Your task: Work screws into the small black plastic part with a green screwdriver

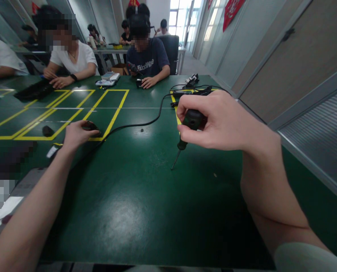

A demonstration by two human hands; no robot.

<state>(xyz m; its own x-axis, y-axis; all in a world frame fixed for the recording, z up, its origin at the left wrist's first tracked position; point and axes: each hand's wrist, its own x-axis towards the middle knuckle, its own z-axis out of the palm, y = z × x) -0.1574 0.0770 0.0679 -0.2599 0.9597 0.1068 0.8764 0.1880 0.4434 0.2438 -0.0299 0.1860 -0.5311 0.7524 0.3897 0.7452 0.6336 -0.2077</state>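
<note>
My right hand (223, 121) is closed round the black handle of a screwdriver (193, 119), held over the right half of the green table (145, 211). Its thin metal shaft slants down and to the left, with the tip close to the tabletop. Farther left, my left hand (76, 134) has its fingers and thumb closed on a small dark rounded object (91, 126) at the yellow tape lines. Its exact kind is not clear, as the fingers cover part of it. A black cable (134, 125) runs just right of that hand.
A small black piece (47, 131) lies left of my left hand. Black parts and cables (196, 91) lie behind my right hand. Across the table, a person in a dark shirt (148, 56) and another in white (73, 58) work, near a black tray (33, 90).
</note>
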